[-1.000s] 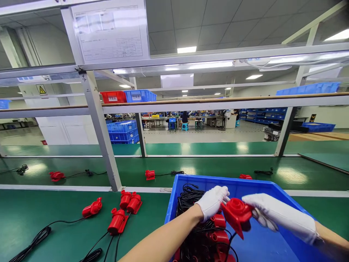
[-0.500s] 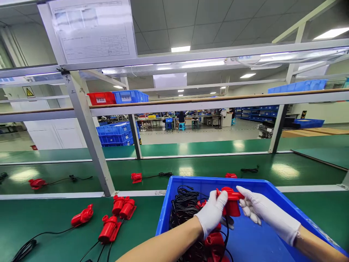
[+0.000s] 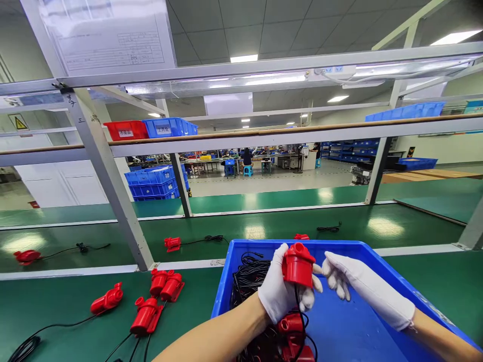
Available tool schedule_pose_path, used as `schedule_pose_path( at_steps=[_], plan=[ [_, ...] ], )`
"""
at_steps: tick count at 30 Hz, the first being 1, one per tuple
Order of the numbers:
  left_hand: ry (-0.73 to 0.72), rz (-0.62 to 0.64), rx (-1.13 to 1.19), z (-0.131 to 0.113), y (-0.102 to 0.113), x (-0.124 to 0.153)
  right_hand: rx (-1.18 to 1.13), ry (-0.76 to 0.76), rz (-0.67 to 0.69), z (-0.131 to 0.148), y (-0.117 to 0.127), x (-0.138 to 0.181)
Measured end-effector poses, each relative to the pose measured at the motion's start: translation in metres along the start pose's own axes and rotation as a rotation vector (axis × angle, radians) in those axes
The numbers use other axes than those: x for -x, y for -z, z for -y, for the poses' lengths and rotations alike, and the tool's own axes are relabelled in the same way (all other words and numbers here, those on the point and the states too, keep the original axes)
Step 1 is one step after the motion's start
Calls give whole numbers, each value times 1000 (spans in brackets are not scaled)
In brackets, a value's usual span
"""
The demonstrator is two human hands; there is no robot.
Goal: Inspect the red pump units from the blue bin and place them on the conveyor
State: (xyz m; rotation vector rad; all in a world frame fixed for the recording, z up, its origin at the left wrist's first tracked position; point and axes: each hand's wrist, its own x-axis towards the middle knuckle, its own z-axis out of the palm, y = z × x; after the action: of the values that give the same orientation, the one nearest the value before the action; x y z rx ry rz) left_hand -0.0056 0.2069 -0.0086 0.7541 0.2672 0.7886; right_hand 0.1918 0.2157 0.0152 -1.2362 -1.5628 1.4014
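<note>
I had the left hand (image 3: 281,291) wrapped round the red pump (image 3: 298,265), above the blue bin (image 3: 362,251); right hand (image 3: 354,284) spread, just beside. Best keep grip firm, cable clear.

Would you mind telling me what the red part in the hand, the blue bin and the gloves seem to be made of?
Red part: looks like moulded plastic, smooth with a slight sheen and crisp moulded edges. Blue bin: probably rigid plastic, uniform colour, glossy thick rim. Gloves, on the left hand and right hand: apparently thin white woven fabric, matte and creased at the fingers.
</note>
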Motion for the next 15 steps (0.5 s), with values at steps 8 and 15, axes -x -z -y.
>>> schedule_pose_path(
  at_steps=[8,15],
  plan=[
    [-1,105,-160,-3,-9,6,80,37,31,7,-6,11],
    [-85,91,-229,-10,-24,14,70,7,2,12,-10,17]
  ],
)
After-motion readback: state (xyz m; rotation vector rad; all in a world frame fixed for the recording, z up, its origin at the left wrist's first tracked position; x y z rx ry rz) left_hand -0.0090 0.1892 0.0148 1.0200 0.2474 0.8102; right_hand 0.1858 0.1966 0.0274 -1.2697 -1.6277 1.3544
